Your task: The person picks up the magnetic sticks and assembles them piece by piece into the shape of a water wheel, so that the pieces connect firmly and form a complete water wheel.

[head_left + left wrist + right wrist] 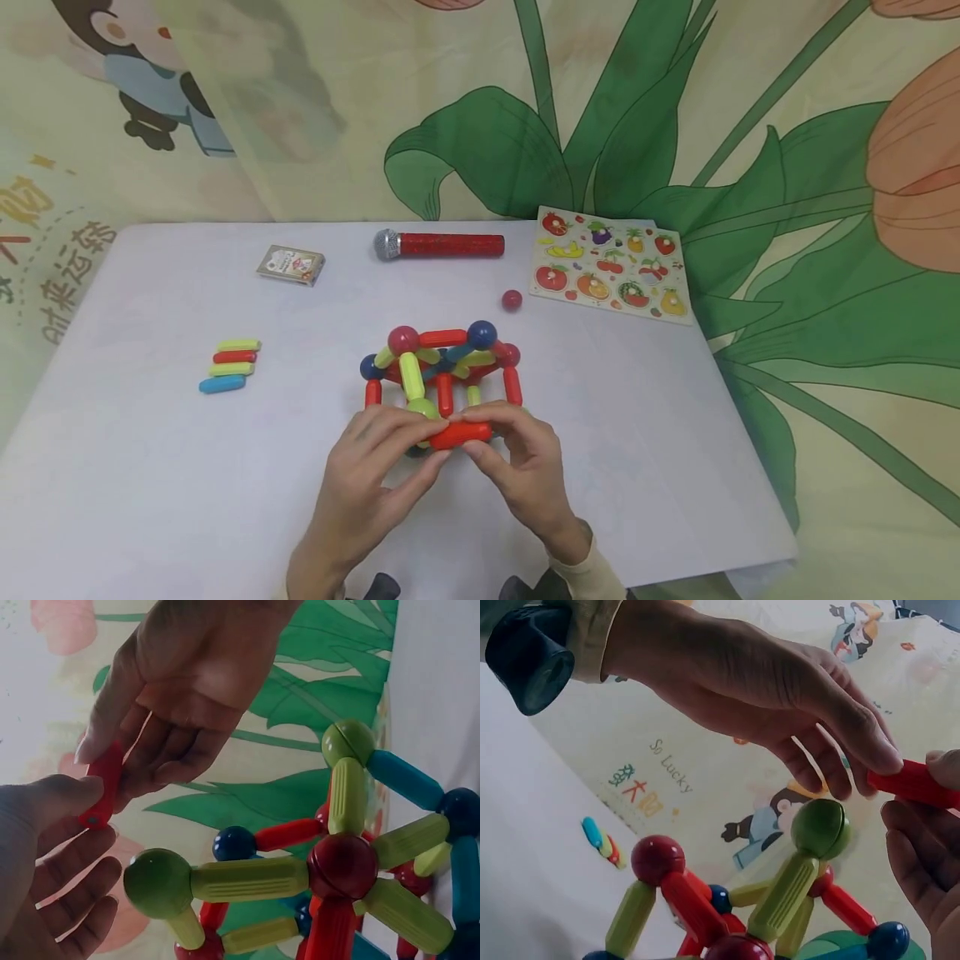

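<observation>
A red rod point(461, 434) is pinched at one end by my left hand point(367, 479) and at the other by my right hand point(525, 467), thumbs on the near side. In the left wrist view the red rod point(105, 784) spans the thumbs and fingertips of both hands. Just beyond them on the table stands a framework of rods and balls point(442, 338) in red, blue, yellow-green and green. The rod overlaps its near side in the head view, by a green ball point(422, 407). The right wrist view shows the rod point(919, 784) above the level of the framework's green ball point(821, 829).
Several loose rods point(232, 368) lie side by side at the left. A red ball point(512, 300) sits behind the framework. Further back are a small flat box point(291, 264), a red microphone point(450, 245) and a fruit-picture board point(611, 267) at the white table's point(637, 500) back edge.
</observation>
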Available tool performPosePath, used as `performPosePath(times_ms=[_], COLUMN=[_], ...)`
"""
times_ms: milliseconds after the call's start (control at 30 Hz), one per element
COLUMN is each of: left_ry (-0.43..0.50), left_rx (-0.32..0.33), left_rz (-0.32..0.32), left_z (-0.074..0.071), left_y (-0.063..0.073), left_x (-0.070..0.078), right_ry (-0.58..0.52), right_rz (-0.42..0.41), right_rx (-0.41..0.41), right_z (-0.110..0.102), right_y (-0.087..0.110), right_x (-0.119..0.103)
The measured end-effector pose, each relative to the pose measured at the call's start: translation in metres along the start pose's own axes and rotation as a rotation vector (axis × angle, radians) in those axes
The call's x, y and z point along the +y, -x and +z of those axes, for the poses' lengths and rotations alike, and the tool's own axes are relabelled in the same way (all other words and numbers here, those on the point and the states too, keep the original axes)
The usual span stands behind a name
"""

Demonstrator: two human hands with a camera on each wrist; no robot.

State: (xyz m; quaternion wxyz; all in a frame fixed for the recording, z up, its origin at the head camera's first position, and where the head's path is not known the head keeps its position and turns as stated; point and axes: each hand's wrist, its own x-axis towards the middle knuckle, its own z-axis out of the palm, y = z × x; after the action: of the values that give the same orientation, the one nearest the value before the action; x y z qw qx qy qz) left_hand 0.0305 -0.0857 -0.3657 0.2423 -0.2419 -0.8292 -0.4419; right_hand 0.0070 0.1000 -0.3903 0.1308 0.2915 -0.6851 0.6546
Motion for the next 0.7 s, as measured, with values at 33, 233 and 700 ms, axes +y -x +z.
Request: performPosePath(times_ms=[33,233,700], left_ry=[0.001,-0.031,-0.193], left_rx=[0.004,0.085,0.135], left_rz=[-0.004,-0.122,-0.367], left_z=[-0.001,-0.017,-0.027], left_y=[0.000,0.006,0.039], left_x=[-0.001,-0.018,-0.080], right_ry=[0.018,0.276,0.470], right_rz=[0.007,0.096,0.169], right_rx=[0.008,0.045,-0.155], right_z=[-0.002,-0.017,-0.018], right_y=[0.000,-0.004,0.000], right_x=[0.001,0.019,0.039])
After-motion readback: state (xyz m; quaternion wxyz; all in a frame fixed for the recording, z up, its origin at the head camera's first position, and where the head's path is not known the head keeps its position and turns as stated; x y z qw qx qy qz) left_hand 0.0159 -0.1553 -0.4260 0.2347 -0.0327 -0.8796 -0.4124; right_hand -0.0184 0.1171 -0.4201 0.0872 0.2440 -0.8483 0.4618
